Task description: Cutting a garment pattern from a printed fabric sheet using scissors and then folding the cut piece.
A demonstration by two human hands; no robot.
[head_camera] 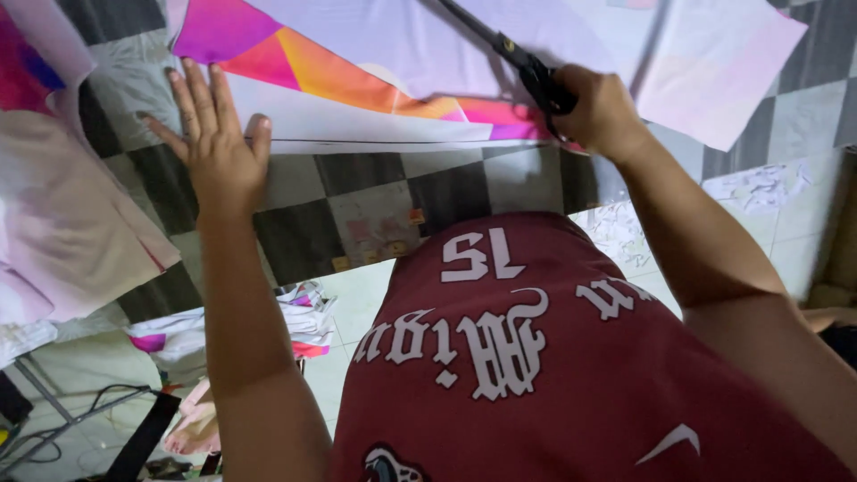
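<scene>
Left hand: flat, fingers spread, pressing down the white edge of the fabric sheet.
Right hand: fist closed round black scissors; blades seemingly in the cloth, blurred.
Fabric sheet: thin, smooth, pink-orange-lilac panels, straight near edge.
Table: worn black-grey checks, bare along the near side.
Pale cloth pile: overhanging the left edge.

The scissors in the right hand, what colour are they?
Black scissors, held in the right hand; seen in the head view.
</scene>
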